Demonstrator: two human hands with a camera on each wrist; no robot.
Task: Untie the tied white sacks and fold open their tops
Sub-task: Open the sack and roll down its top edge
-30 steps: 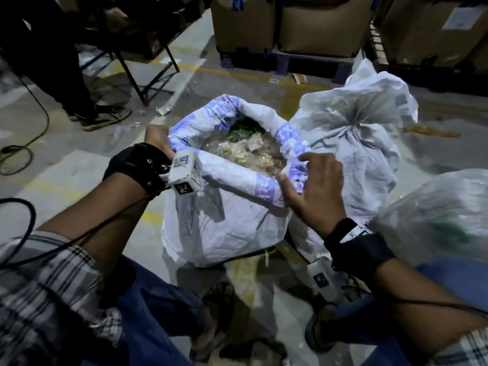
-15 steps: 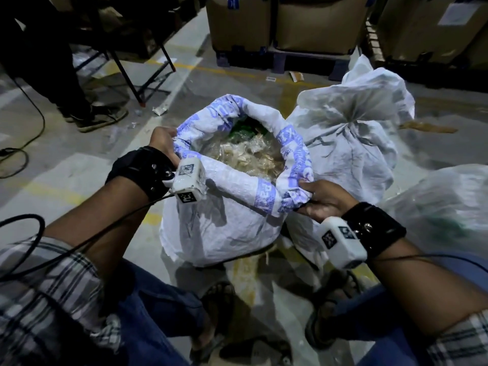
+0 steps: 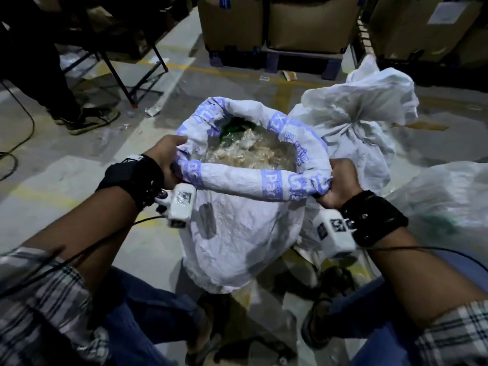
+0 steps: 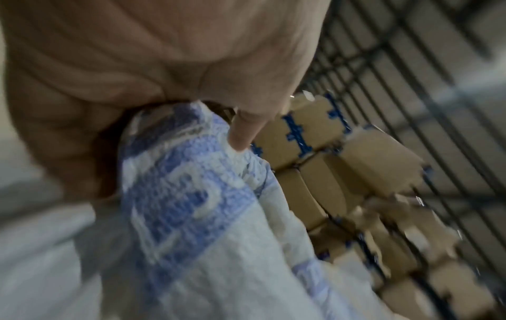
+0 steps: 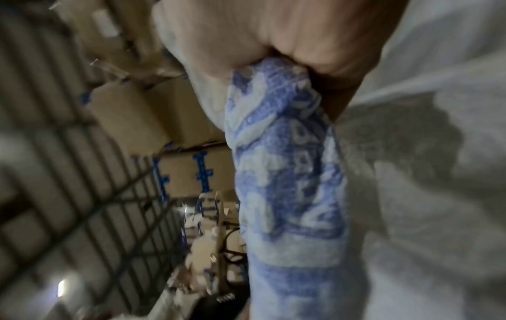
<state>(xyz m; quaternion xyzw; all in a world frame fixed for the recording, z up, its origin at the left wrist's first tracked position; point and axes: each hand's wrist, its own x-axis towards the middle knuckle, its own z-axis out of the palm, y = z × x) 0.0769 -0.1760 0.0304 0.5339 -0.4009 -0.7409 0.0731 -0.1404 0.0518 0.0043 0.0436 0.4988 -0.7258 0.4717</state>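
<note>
A white woven sack (image 3: 237,233) with blue print stands on the floor between my knees, its top rolled down into a thick rim (image 3: 232,175). Clear packets and something green show inside. My left hand (image 3: 169,157) grips the rim's left side; in the left wrist view the rolled rim (image 4: 175,184) runs out of my curled fingers (image 4: 243,130). My right hand (image 3: 340,183) grips the rim's right corner, and in the right wrist view my palm closes round the blue-printed roll (image 5: 284,162). Behind on the right a second white sack (image 3: 353,122) stands with its neck tied.
A clear plastic bag (image 3: 443,196) lies at the right edge. Cardboard boxes (image 3: 303,22) on a pallet stand at the back. A person's shoes (image 3: 87,120) and black table legs (image 3: 126,83) are at the back left. Cables (image 3: 15,143) trail on the floor left.
My right hand has gone from lying on top of the rim to gripping its right corner from outside. My left hand has shifted a little along the left rim. The rim looks pulled wider.
</note>
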